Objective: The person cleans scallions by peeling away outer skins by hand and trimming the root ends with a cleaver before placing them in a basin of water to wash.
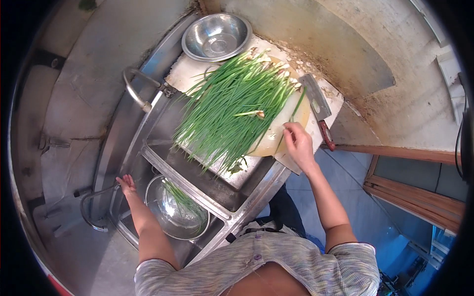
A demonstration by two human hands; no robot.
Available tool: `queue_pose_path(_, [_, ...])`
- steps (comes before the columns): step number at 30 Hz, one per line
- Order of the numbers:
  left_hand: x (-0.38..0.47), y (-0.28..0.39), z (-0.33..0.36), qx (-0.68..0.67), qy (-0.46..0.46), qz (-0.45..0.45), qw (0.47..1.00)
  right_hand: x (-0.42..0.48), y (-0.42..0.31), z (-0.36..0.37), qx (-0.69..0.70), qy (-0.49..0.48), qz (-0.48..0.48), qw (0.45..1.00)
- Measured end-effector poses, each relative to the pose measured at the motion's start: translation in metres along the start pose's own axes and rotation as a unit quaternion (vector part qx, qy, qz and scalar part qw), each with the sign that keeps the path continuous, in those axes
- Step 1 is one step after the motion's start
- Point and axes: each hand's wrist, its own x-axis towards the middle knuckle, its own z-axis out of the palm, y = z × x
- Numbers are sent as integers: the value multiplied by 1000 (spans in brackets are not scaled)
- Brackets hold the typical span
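Observation:
My left hand (pixel 127 184) is at the back rim of the near sink basin, beside the base of a curved metal tap (pixel 92 195). Its fingers are apart and nothing shows in them; whether it touches the tap, I cannot tell. My right hand (pixel 299 143) pinches a thin scallion leaf (pixel 298 105) over the right part of a round cutting board (pixel 303 111). A large heap of scallions (pixel 237 100) covers most of the board, white bulbs at the far end, green tips hanging over the sink. One short scallion piece (pixel 250 113) lies across the heap.
A cleaver (pixel 316 100) lies right of the board, its handle past the counter edge. Behind the scallions stands a perforated metal bowl (pixel 216 37). In the near basin, a metal bowl (pixel 161 216) holds a few scallions. Another tap (pixel 133 88) rises at the far basin (pixel 170 159).

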Motion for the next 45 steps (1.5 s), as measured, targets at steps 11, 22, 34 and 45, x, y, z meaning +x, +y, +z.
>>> queue_pose_path(11, [-462, -69, 206, 453, -495, 389, 631, 71, 66, -23, -178, 52, 183, 965])
queue_pose_path(22, [-550, -119, 274, 456, -513, 562, 462, 103, 119, -16, 246, 150, 220, 932])
queue_pose_path(34, [-560, -185, 340, 595, -521, 467, 395, 117, 80, -68, 688, 86, 223, 685])
queue_pose_path(45, [-566, -94, 350, 401, -674, 77, 616, 106, -20, -33, 471, -76, 69, 876])
